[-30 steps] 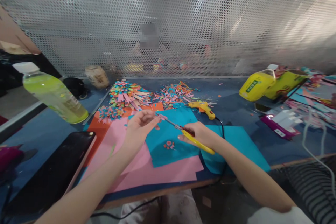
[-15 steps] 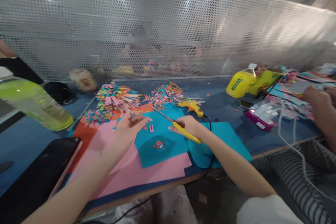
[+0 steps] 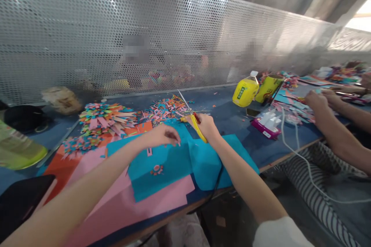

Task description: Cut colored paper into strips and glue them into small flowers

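My right hand [image 3: 206, 127] grips yellow-handled scissors [image 3: 199, 129], their narrow blades pointing up and slightly left. Over the blue paper sheet [image 3: 171, 171], my left hand [image 3: 162, 136] pinches what looks like a small pink paper piece [image 3: 179, 143] between fingertip and thumb. Below that hand lies a pink U-shaped paper cutout [image 3: 149, 152]. A little paper flower [image 3: 157, 169] with a round centre rests nearer me on the same sheet. Behind the scissors, most of a yellow glue gun [image 3: 183, 119] is hidden by my right hand.
Fringed paper balls [image 3: 107, 119] and loose paper strips [image 3: 162, 109] lie toward the perforated metal screen [image 3: 168, 38]. A yellow-labelled bottle [image 3: 245, 90] and a purple power strip [image 3: 266, 128] stand to the right. A co-worker's hands [image 3: 319, 100] are farther right.
The view has swung right. My left hand has moved right, toward the scissors, and turned over. My right hand has tipped the scissors so their blades point more steeply up.
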`<state>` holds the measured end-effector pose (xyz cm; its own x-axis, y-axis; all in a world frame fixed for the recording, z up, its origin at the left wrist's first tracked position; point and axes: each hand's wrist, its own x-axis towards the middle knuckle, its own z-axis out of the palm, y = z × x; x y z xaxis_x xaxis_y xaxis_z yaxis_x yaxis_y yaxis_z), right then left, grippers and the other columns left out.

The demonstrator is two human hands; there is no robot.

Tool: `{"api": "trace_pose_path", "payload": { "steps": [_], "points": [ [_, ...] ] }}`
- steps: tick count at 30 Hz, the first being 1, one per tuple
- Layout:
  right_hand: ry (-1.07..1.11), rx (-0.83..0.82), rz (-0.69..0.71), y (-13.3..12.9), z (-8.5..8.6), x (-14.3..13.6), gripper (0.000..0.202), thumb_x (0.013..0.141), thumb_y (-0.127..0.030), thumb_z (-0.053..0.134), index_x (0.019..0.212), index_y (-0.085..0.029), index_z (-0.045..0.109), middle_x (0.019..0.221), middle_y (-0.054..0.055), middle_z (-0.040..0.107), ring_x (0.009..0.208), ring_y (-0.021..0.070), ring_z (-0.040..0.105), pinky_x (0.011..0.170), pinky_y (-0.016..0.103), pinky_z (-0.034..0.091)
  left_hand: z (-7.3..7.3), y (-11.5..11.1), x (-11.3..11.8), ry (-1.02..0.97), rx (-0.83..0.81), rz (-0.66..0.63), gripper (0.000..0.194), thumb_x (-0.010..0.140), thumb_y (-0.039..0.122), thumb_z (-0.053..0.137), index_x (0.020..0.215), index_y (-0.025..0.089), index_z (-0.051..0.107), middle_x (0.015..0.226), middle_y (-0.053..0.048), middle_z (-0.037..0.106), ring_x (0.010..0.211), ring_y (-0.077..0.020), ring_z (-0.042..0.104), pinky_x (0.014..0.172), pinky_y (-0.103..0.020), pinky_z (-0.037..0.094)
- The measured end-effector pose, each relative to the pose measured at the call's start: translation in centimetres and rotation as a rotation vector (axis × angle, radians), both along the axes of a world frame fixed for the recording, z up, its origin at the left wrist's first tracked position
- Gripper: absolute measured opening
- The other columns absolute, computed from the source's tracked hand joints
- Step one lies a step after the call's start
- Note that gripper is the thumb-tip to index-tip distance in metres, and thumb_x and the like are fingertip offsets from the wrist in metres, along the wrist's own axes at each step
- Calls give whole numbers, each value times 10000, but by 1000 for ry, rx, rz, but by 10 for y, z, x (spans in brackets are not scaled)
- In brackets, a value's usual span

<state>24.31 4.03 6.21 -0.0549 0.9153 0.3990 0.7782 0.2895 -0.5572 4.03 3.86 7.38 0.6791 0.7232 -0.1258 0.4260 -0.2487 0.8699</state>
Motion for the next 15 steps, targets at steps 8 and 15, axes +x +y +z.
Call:
{"api": "trace_pose_path", "payload": {
  "steps": [8, 15],
  "points": [
    [40, -16, -7, 3, -1, 5, 445, 748, -545, 453, 589, -138, 537, 534, 27, 531, 501, 109, 447, 458, 203, 259, 45, 26, -16, 63, 192, 101, 140, 625, 260, 626, 730, 220, 710, 730, -53, 699, 665, -205, 632, 564, -248, 466],
    [-47, -42, -15, 8, -7, 2, 432, 741, -542, 456, 561, -155, 521, 512, 18, 498, 519, 128, 478, 463, 212, 251, 5, 39, -43, 482, 589, 473, 370, 648, 130, 583, 1006, 195, 648, 831, -114, 701, 875, -311, 619, 767, -360, 427]
  ]
}}
